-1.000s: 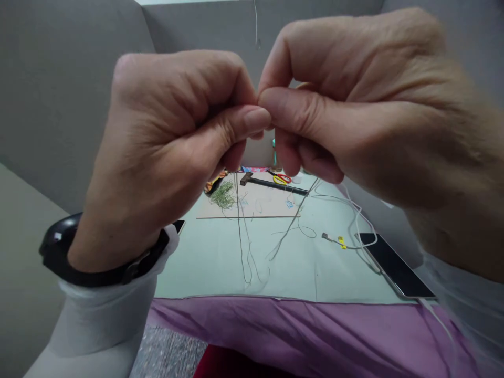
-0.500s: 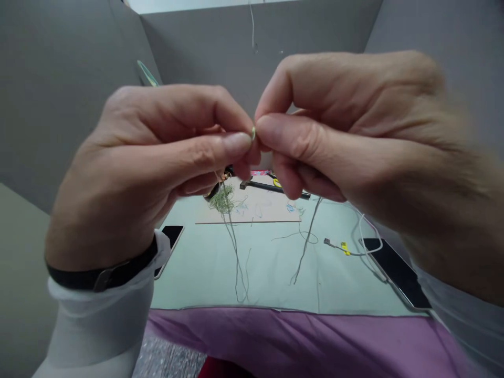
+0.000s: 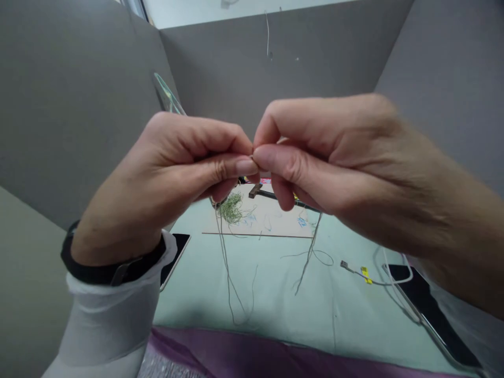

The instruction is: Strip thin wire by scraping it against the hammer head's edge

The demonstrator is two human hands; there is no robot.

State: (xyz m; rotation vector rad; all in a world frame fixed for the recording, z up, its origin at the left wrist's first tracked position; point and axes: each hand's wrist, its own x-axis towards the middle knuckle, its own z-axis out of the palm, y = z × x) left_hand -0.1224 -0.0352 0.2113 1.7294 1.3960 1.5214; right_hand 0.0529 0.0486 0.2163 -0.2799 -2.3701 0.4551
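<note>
My left hand (image 3: 189,163) and my right hand (image 3: 315,152) meet fingertip to fingertip above the table. Thumb and index finger of each are pinched together on thin thread, of which only a tiny bit shows between the tips. Strands of pale thread (image 3: 225,257) hang below my left hand, looping down toward the tabletop. Below my right hand dangles a twisted length of the same thread (image 3: 305,273). Behind the hands, a tangled heap of green thread (image 3: 231,209) lies on a pale board (image 3: 260,226).
A hammer-like tool with a dark handle (image 3: 271,196) lies across the board. One phone (image 3: 177,257) is at left; another phone (image 3: 437,315) is at right beside a white cable (image 3: 380,283) with a yellow tag. Grey partitions (image 3: 283,68) enclose the pale green tabletop (image 3: 275,304).
Both hands appear lower in the view and the scene has shifted down and right. The bit of green thread between the fingertips is now mostly covered. Both pinches stay closed.
</note>
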